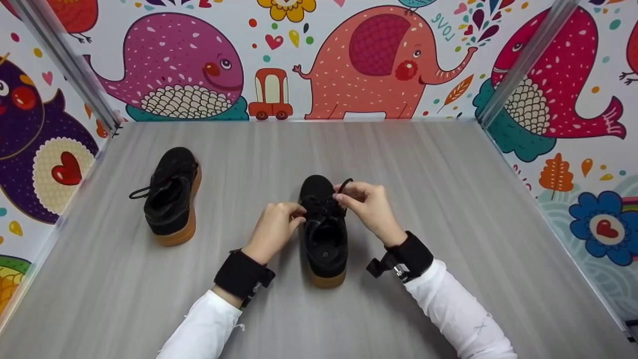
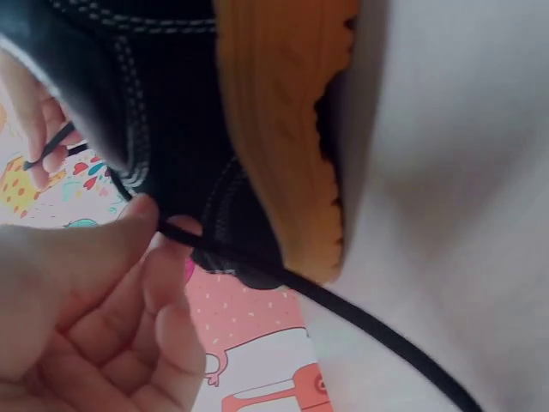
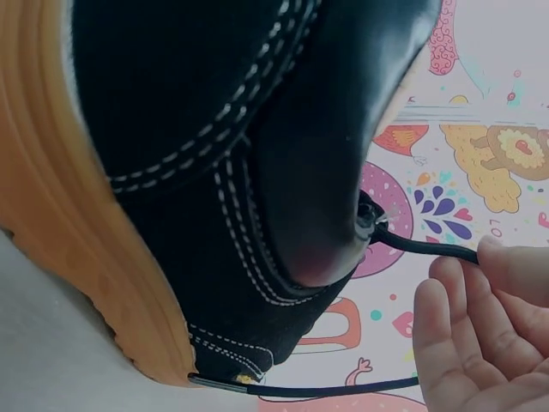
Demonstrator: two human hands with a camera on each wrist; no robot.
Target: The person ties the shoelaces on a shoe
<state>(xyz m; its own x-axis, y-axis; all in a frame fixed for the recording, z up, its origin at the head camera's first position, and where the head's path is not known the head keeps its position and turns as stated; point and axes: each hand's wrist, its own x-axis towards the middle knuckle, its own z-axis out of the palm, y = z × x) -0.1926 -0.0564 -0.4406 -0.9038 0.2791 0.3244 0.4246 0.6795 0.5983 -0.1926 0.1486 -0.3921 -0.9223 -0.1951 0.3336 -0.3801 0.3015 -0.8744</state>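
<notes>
A black shoe (image 1: pixel 324 224) with a tan sole (image 2: pixel 274 163) stands upright on the grey table, toe pointing away. On its left side my left hand (image 1: pixel 274 227) pinches a black shoelace (image 2: pixel 360 318) between thumb and forefinger, and the lace trails on past the sole. At the shoe's right side, my right hand (image 1: pixel 371 207) pinches a lace (image 3: pixel 429 247) that comes out of an eyelet at the top of the lacing. A lace end with a smooth tip (image 3: pixel 227 383) shows by the toe in the right wrist view.
A second black shoe (image 1: pixel 172 199) stands to the left, a loop of lace (image 1: pixel 139 192) sticking out on its left side. Printed panels with cartoon animals (image 1: pixel 369 65) border the grey table (image 1: pixel 249 154) at the back and both sides, with metal posts (image 1: pixel 528 60) at the corners.
</notes>
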